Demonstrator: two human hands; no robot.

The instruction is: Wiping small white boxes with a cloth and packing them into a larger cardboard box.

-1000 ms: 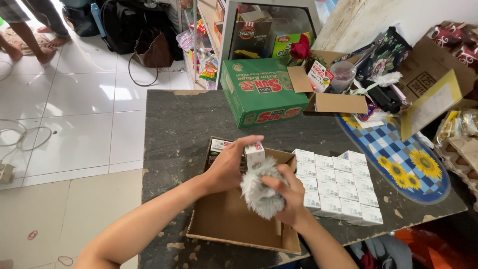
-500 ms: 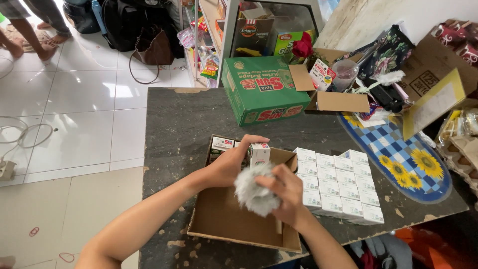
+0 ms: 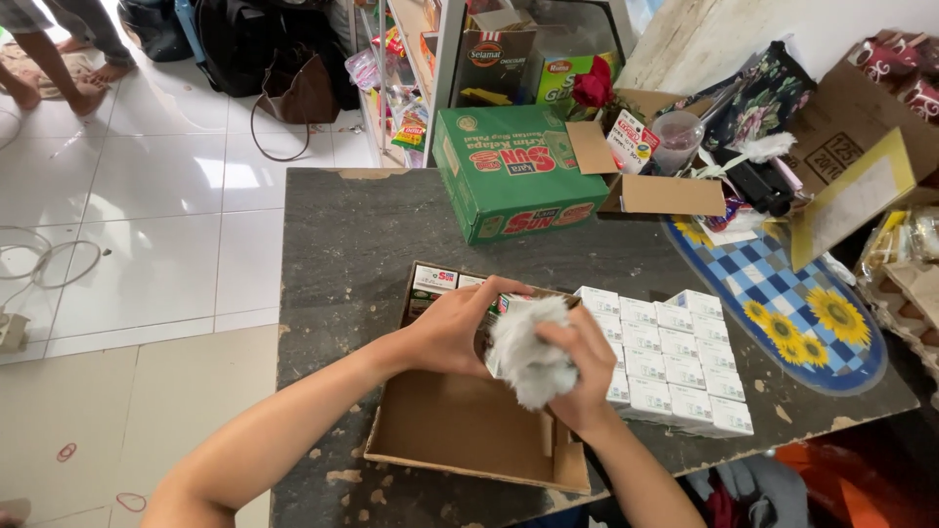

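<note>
My left hand [image 3: 460, 328] grips a small white carton [image 3: 496, 315], mostly hidden behind the fingers and the cloth. My right hand [image 3: 585, 372] holds a crumpled white cloth [image 3: 528, 357] pressed against that carton. Both hands hover over a shallow brown cardboard tray [image 3: 460, 430] on the dark stone table [image 3: 362, 244]. A few cartons [image 3: 437, 281] lie at the tray's far end. Just right of the hands, several matching white cartons [image 3: 675, 357] stand in tidy rows on the table.
A green cardboard box [image 3: 514, 171] with open flaps stands at the table's far side. A blue checked mat with sunflowers [image 3: 792, 313] lies at the right, with brown boxes [image 3: 861, 127], a plastic cup [image 3: 677, 137] and clutter. White tiled floor [image 3: 147, 196] lies left, with a bag [image 3: 298, 88].
The carton has sunk lower between my hands, and the cloth now covers more of it. The hands stay over the tray.
</note>
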